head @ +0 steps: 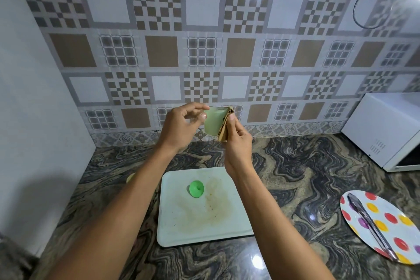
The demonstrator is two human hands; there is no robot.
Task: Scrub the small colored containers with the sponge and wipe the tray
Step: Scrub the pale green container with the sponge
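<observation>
My left hand (181, 124) pinches the rim of a pale green translucent container (214, 121), held up in front of the tiled wall. My right hand (236, 141) pinches a thin tan sponge cloth (225, 130), folded over the container's right rim and side. Below, a white tray (181, 232) with a brownish stain lies on the marbled counter. A small bright green container (196, 189) lies on the tray's left part. A yellowish object (130, 177) peeks out left of my left forearm, mostly hidden.
A white microwave (384, 129) stands at the right against the wall. A polka-dot plate (384, 227) with metal tongs (370, 223) on it lies at the front right. A white wall (34, 98) bounds the counter on the left.
</observation>
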